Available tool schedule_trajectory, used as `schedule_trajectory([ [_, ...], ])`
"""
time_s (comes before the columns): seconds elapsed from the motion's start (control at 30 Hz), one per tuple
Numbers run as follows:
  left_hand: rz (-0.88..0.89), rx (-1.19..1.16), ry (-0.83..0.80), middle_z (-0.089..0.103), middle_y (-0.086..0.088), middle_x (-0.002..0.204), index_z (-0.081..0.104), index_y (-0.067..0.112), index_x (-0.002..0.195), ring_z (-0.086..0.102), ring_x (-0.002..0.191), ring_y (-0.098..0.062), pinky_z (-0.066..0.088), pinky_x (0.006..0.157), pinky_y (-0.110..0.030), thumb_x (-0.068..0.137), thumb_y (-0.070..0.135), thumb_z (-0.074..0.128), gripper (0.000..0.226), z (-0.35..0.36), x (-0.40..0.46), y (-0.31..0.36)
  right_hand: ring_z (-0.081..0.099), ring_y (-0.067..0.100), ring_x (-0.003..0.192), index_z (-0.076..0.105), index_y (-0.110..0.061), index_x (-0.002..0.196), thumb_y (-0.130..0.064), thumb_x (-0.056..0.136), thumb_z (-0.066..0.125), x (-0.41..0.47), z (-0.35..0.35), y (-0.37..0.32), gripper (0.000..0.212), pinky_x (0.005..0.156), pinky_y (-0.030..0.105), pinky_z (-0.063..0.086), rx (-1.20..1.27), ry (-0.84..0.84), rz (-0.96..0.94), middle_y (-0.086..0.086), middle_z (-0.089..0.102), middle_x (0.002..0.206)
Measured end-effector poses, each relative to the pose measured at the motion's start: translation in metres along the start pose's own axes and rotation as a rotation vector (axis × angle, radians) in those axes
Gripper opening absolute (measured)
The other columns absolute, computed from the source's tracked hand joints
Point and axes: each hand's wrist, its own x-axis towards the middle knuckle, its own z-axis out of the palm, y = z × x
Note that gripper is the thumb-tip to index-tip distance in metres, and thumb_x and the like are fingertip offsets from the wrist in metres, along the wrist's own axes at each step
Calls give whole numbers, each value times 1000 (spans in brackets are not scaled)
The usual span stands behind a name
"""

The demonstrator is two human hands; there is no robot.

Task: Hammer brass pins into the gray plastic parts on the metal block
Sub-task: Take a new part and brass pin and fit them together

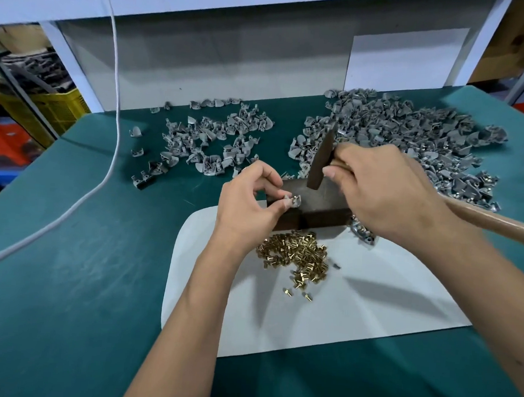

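A dark metal block (321, 206) stands at the far edge of a white sheet (324, 312). My left hand (248, 203) pinches a small gray plastic part (294, 200) on the block's left end. My right hand (387, 190) grips a hammer by its wooden handle (498, 220). The dark hammer head (319, 163) hangs tilted just above the block, to the right of the part. A heap of brass pins (297, 254) lies on the sheet just in front of the block.
Two heaps of gray plastic parts lie on the green table: a smaller one (215, 143) at the back middle, a larger one (411, 137) at the back right. A white cable (113, 97) runs down the left. A few parts (363, 233) lie under my right wrist.
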Motion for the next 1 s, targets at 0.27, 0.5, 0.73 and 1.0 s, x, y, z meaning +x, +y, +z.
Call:
schedule_trajectory([
  [0.27,-4,4,-39,75,9,74,62,23,83,70,82,2,51,92,-35,74,10,88,31,-5,2,-3,63,32,73,56,-20,113,-39,108,42,-1,14,-20,24,64,37,48,-4,-47,0,5,68,84],
  [0.5,-22,-10,-36,75,9,73,62,24,82,72,83,-2,52,96,-41,74,9,89,31,-4,4,-4,61,30,65,57,-20,108,-39,107,44,5,3,-18,23,62,37,50,20,152,-28,1,63,75],
  [0.73,-28,-33,-44,76,8,74,62,22,82,73,84,3,53,98,-40,75,8,89,32,-6,1,0,57,27,67,56,-25,107,-42,107,42,5,6,-7,21,63,37,49,-72,75,-10,-1,63,79],
  [1.0,-67,-55,-38,77,8,74,62,21,82,74,83,2,56,96,-40,74,5,89,32,-4,0,-1,64,32,83,54,-28,106,-44,106,42,0,12,-1,20,63,36,42,-165,-95,7,3,69,90],
])
